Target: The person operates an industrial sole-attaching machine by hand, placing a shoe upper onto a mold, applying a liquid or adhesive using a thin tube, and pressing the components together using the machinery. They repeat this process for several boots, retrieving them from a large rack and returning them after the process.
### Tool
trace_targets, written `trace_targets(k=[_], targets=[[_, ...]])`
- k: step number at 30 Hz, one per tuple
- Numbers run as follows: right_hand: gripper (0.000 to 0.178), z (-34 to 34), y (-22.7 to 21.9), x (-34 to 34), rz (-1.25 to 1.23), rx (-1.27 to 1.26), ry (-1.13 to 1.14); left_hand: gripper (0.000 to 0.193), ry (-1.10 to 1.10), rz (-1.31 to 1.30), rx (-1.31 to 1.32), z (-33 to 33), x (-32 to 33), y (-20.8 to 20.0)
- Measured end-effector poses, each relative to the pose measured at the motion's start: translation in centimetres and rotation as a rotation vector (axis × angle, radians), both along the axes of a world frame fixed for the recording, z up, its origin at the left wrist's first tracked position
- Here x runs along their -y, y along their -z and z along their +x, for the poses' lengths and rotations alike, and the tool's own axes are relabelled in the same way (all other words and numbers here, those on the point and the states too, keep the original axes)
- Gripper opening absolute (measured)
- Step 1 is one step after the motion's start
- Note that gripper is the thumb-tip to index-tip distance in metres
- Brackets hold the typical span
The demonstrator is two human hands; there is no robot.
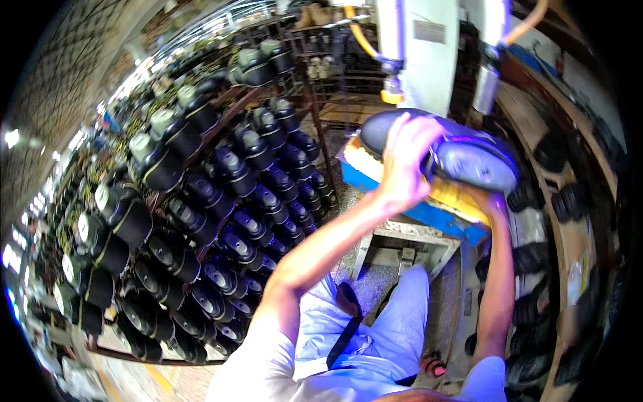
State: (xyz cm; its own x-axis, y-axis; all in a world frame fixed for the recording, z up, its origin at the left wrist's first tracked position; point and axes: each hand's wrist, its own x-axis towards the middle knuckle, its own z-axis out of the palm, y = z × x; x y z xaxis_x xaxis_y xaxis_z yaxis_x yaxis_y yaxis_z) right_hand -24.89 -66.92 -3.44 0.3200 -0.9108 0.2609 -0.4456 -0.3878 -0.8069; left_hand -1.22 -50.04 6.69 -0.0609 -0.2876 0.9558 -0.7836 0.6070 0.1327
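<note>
A black shoe (392, 127) on a grey last (472, 166) lies on its side over a pad with a yellow top (455, 199) and a blue base (422, 213). My left hand (407, 157) grips the shoe at its middle, fingers curled over the upper. Below the last end, my right hand (487, 201) holds the shoe from underneath; its fingers are mostly hidden by the shoe and the pad.
Behind the pad rises a white machine column (429, 60) with two hanging cylinders (392, 40) and orange hoses. Racks of black shoes on lasts (231, 161) fill the left. At right are shelves (576, 234) with dark soles. A pale metal stand (408, 234) supports the pad.
</note>
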Motion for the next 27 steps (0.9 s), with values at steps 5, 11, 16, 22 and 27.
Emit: trace_targets(k=[5, 11, 16, 22, 27], targets=[[0.104, -4.0, 3.9, -4.0, -0.790, -0.026, 0.002, 0.070, -0.019, 0.038, 0.028, 4.5, -11.1, -3.9], [0.082, 15.4, -9.1, -20.1, -1.189, 0.503, -0.701, 0.065, -0.141, 0.327, 0.423, 12.9, -18.5, -9.2], [0.071, 35.2, -12.9, -22.0, -0.325, 1.066, -0.472, 0.068, -1.064, -0.046, 0.113, 22.8, -21.3, -9.9], [0.070, 57.0, -16.3, -16.1, -0.728, 0.577, -0.209, 0.054, -1.677, -0.001, 0.067, 29.6, -16.0, -9.7], [0.062, 59.8, -16.3, -15.0, -0.599, 0.481, -0.440, 0.055, -1.350, -0.286, -0.245, 31.5, -14.7, -8.4]])
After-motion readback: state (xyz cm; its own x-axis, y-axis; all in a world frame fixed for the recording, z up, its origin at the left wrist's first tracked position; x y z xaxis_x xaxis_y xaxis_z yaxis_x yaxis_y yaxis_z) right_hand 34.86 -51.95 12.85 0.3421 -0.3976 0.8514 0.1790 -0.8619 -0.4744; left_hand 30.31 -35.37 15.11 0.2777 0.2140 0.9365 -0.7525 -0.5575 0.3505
